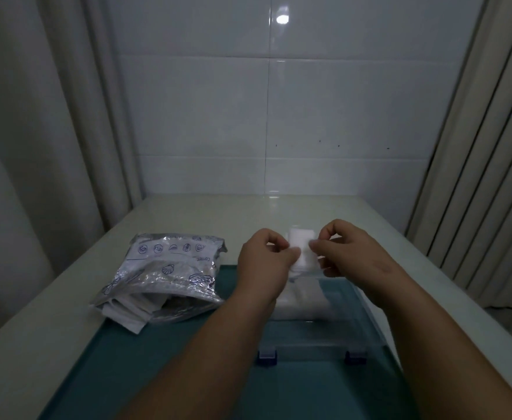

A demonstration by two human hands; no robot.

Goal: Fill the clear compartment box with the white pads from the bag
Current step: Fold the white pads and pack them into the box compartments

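Clear plastic makes the compartment box (367,307), which stands on a teal mat (157,374) on the white desk (51,313). Two dark blue latches (267,356) sit on its near edge. Inside the box, in the part near its middle, lies a layer of stored pads (303,301), white; how many they are, I cannot tell, because the walls are transparent and the light is weak.

To the left of the box lies the bag (170,274), made of crinkled shiny film, partly on the mat and partly on the desk. Its open mouth faces the person, and several loose pads (130,313) stick out of it onto the mat.

Above the far part of the box, both hands hold one white pad (301,247) between them. The left hand (267,259) pinches its left edge with thumb and forefinger, and the right hand (351,253) pinches its right edge in the same way; the other fingers are curled. The pad stands upright, its flat face toward the person and its long axis about vertical.

The bag carries blue line drawings, among them shells and small round icons. A short printed word stands upside down near them, but it is too blurred to read.

Behind the desk is a white tiled wall (248,116), with pale curtains (36,147) on both sides.
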